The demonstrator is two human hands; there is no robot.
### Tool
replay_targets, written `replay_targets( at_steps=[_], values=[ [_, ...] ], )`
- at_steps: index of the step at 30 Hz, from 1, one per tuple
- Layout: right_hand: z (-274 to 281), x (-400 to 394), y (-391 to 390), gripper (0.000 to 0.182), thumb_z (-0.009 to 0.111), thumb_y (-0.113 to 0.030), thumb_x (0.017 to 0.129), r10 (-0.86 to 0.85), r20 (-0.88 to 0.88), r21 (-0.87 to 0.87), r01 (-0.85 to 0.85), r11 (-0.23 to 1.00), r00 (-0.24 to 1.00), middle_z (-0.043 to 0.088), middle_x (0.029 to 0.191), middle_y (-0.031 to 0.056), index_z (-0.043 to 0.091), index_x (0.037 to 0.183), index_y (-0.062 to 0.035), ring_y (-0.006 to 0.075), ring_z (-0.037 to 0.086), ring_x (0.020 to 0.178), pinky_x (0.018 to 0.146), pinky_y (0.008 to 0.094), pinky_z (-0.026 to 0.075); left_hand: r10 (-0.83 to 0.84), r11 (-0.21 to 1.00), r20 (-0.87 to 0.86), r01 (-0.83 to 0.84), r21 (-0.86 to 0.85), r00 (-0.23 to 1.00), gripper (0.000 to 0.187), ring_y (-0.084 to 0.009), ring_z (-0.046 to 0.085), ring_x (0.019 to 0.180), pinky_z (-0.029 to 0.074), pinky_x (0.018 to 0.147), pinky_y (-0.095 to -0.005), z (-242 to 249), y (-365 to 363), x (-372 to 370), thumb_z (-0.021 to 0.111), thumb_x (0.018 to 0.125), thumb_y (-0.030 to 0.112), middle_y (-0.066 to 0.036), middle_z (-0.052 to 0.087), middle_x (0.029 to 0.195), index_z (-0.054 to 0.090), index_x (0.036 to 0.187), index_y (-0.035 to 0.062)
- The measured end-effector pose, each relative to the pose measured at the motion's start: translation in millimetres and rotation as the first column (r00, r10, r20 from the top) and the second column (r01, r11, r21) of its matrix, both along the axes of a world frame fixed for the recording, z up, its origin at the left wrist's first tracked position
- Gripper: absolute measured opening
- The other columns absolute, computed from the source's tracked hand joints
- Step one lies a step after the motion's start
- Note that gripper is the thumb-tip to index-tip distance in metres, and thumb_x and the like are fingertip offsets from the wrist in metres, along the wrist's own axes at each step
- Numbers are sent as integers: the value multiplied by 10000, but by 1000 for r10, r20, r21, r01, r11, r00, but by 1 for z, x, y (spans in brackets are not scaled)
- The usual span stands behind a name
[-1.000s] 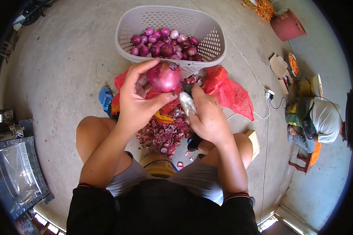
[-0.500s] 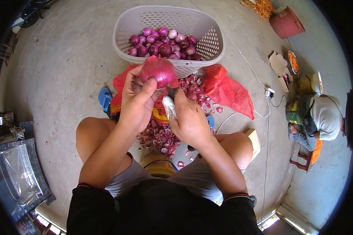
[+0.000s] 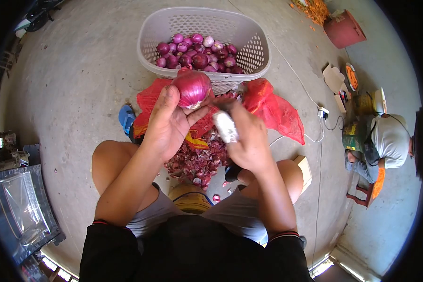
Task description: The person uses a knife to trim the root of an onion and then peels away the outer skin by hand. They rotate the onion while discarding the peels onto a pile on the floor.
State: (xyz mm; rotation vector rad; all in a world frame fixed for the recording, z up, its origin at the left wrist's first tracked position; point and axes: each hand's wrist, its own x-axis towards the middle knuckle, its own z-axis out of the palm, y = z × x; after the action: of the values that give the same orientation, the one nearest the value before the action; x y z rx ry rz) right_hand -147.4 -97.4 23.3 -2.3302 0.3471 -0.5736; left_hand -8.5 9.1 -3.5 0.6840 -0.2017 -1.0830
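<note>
My left hand point(image 3: 167, 124) holds a large red onion point(image 3: 192, 89) by its side, with the root end turned down toward me. Close by on the right, my right hand point(image 3: 249, 134) is closed around the white-wrapped handle of what looks like a small knife point(image 3: 225, 127). Its blade is blurred and hard to make out, near dark fingers and the onion's lower right side. Beneath both hands, red onion skins point(image 3: 197, 164) lie heaped on red mesh sacking point(image 3: 279, 110).
A grey plastic basket point(image 3: 145, 42) of peeled onions point(image 3: 199, 60) stands just ahead. On the right are a power strip point(image 3: 322, 113) with cables, a cardboard box point(image 3: 334, 77), a red bucket point(image 3: 344, 29) and a seated person point(image 3: 391, 141). A yellow container point(image 3: 190, 199) sits between my knees.
My right hand has moved right, away from the onion, with the knife. My left hand has turned the onion a little, so its root end now shows.
</note>
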Motion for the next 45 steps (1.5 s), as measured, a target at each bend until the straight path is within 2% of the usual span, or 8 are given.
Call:
replay_targets(
  at_steps=[1,5,8,14,20,25,38,45],
  values=[
    [6,-1,0,441,536,22,684,-52,29,77,50,996,998,605,915,205,468,1119,0,385,605,789,683,431,481,-22,1000,20,22,-1,1000,477,-204,568,1049,464,883,-349,0,1,1,536,887,436,-93,566,1146,443,1208,95],
    [8,1,-4,516,526,38,680,-30,145,26,26,999,989,595,1039,183,463,1189,-12,366,602,896,743,397,488,-103,994,60,104,-21,993,490,-170,575,976,471,803,-297,1,4,5,502,898,460,-72,572,1122,449,1226,99],
    [9,5,-1,513,532,34,688,-35,210,-18,39,999,977,586,936,174,497,1193,-45,371,597,820,694,407,480,-107,994,34,108,-7,994,481,-150,578,924,472,750,-276,3,4,2,494,903,456,-58,580,1084,460,1223,99],
    [10,4,0,598,556,17,673,-54,129,17,53,998,990,458,739,135,515,1258,-99,335,508,676,617,421,427,-145,989,87,143,37,986,571,-138,564,891,447,695,-258,0,4,3,401,914,532,-37,576,1103,410,1296,108],
    [8,3,-4,698,550,12,664,-41,85,-100,49,994,996,477,802,170,407,1345,-46,344,462,729,712,419,404,-169,985,70,166,57,983,582,-125,555,886,448,688,-251,4,5,1,394,920,524,-32,573,1091,373,1330,112],
    [3,5,-6,704,575,36,626,12,185,-119,10,993,983,530,902,183,384,1303,23,351,485,761,742,431,402,-154,986,57,150,72,986,488,-125,567,873,442,673,-257,6,4,0,458,917,468,-36,579,1068,440,1251,112],
    [3,5,-4,600,609,39,594,51,147,-167,-26,986,988,530,887,143,491,1174,-58,340,490,780,711,418,402,-145,984,61,138,110,987,370,-131,584,833,450,652,-252,9,4,1,462,935,399,-38,574,1043,451,1160,106],
    [5,5,-5,605,597,46,592,33,129,-143,-15,990,991,501,853,138,496,1177,-74,340,481,781,720,421,395,-181,980,59,175,95,982,383,-118,580,849,450,642,-240,6,5,2,461,936,398,-34,573,1043,444,1178,101]
  ],
)
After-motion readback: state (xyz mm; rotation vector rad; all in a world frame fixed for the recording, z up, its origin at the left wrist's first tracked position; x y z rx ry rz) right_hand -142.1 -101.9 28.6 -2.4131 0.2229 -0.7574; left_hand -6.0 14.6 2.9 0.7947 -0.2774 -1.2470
